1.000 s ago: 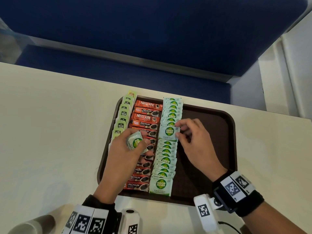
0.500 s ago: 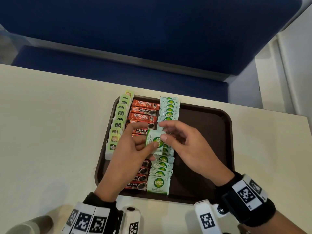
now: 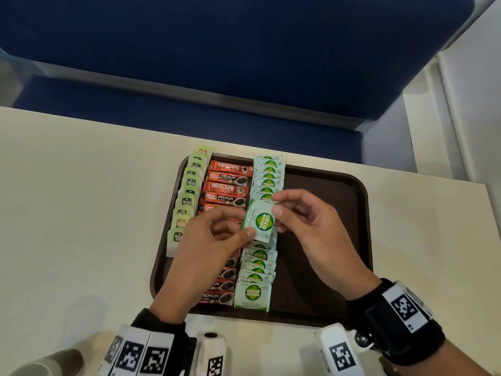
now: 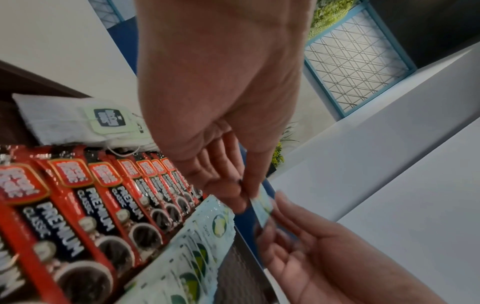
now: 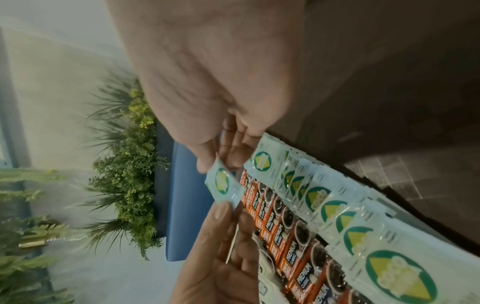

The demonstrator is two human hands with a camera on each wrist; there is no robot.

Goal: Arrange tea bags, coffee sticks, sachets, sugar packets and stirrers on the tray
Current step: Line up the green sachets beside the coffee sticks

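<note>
Both hands pinch one packet (image 3: 259,221) above the sugar row (image 3: 257,270); its long axis seemingly lies slantwise to the row; right hand (image 3: 311,234) nearer, left hand (image 3: 206,245) beside.

The head camera looks steeply down from above at the dark brown plastic tray (image 3: 325,191). Each wrist camera looks along its palm, close over the tray's packet rows; all three share the pale green sugar sachet (image 3: 260,221).

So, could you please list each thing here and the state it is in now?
Held sugar packet: lifted above the tray, pinched by both hands.
Left hand: pinches its near corner.
Right hand: pinches its far edge.
Sugar packets: overlapped column.
Coffee sticks: lying in a column.
Tea bags: overlapped column along the left rim.
Tray: right half bare.
</note>
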